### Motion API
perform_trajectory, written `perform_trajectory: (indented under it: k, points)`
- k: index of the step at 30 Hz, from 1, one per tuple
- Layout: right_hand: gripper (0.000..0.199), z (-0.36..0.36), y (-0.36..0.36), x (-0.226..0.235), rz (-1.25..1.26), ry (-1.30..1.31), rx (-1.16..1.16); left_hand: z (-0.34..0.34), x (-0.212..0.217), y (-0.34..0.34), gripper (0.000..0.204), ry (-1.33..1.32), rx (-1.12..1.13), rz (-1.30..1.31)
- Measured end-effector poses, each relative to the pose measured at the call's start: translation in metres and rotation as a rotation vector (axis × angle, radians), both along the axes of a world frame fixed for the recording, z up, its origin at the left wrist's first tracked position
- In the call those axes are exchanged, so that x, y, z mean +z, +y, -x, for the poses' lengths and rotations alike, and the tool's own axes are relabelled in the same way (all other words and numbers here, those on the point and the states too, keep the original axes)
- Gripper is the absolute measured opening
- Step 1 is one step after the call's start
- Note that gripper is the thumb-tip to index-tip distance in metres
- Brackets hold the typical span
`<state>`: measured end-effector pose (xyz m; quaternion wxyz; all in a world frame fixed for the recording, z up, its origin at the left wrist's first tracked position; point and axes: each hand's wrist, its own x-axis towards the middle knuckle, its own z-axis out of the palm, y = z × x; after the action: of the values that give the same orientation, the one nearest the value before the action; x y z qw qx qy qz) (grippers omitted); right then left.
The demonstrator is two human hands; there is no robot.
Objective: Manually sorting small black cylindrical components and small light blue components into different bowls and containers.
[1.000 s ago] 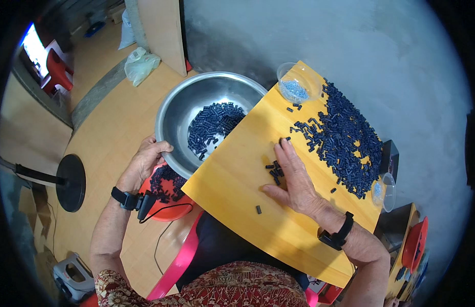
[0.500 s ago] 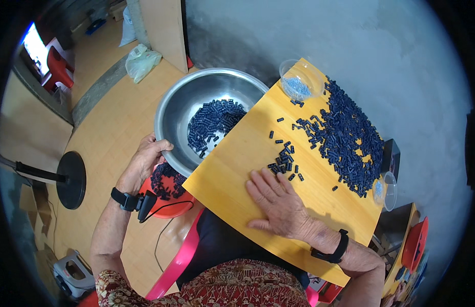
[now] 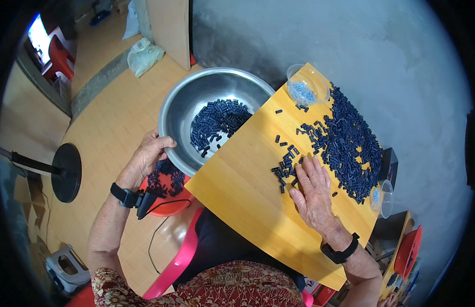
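Note:
My left hand (image 3: 149,153) grips the near left rim of a large steel bowl (image 3: 167,105), thumb over the edge. Small dark cylindrical plastic pieces (image 3: 214,123) lie inside the bowl, which is partly hidden under the corner of a yellow wooden board (image 3: 232,174). My right hand (image 3: 315,199) rests on the board, palm down with fingers stretched out and thumb apart. Its fingertips lie between a small scattered group of the same pieces (image 3: 284,166) on the left and a big dark heap (image 3: 352,146) on the right.
A clear plastic tub (image 3: 310,77) with tiny pale blue bits stands at the board's far corner; another clear cup (image 3: 386,198) is by its right edge, near a dark box (image 3: 389,165). Below the bowl is a red basin (image 3: 168,209) holding dark pieces. A grey wall (image 3: 411,87) rises beyond.
My right hand has moved right and away from me across the board, toward the big heap. The small group of pieces sits slightly rearranged. My left hand keeps hold of the bowl.

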<state>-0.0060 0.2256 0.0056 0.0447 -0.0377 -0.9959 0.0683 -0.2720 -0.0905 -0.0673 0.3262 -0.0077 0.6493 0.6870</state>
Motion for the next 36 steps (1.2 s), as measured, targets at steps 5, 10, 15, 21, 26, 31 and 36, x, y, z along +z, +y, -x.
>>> perform_trajectory:
  k: [5, 10, 15, 21, 26, 31, 36]
  points:
    - [0.052, 0.006, 0.004, 0.003, 0.022, 0.022, -0.011, -0.002, 0.007, 0.003, 0.022, -0.018, 0.002, -0.018]
    - [0.047, 0.01, 0.004, 0.001, -0.041, 0.025, 0.073, -0.003, 0.007, 0.003, 0.021, 0.009, -0.006, 0.015]
    - [0.046, 0.006, 0.003, 0.002, -0.024, 0.045, 0.068, 0.001, -0.001, -0.001, 0.021, 0.005, -0.019, 0.031]
    - [0.045, 0.014, 0.013, 0.0, 0.02, 0.098, 0.051, 0.001, 0.001, 0.0, 0.023, 0.0, 0.005, 0.002]
    - [0.044, 0.015, 0.009, 0.005, -0.03, 0.053, 0.103, -0.001, 0.002, 0.001, 0.022, 0.007, 0.025, 0.015]
    - [0.042, 0.014, 0.01, 0.003, 0.043, 0.109, 0.052, 0.001, 0.0, -0.001, 0.022, 0.004, -0.002, 0.008]
    - [0.038, 0.02, 0.007, 0.006, 0.053, 0.122, 0.098, 0.001, -0.001, -0.001, 0.02, -0.007, 0.016, -0.006]
